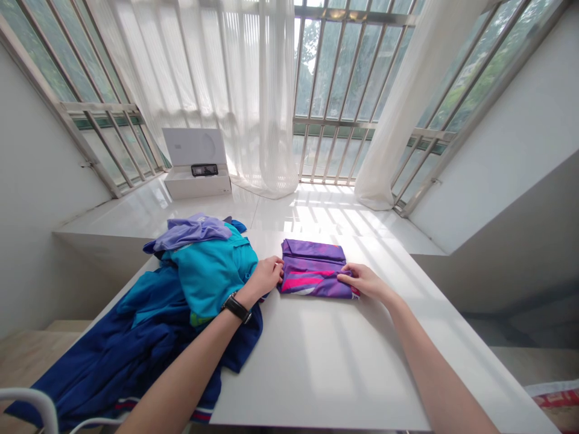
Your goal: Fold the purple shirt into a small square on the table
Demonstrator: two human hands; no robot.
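A folded purple garment point(312, 271) with pink streaks lies flat on the white table point(316, 374). My left hand point(268, 274), a black watch on its wrist, has its fingers curled at the garment's left edge. On the opposite side, my right hand point(362, 280) pinches the right edge between thumb and fingers. Left of the garment, a heap of loose clothes holds a teal garment point(212, 271), a lilac one point(194, 230) on top, and a dark blue one point(149, 343) spread below. My left forearm passes over this heap.
An open white box point(199, 184) with a black device point(204, 170) stands on the window ledge point(271, 208). Sheer white curtains point(262, 90) hang before the barred window. A white curved tube point(31, 398) sits at the lower left. Walls flank both sides.
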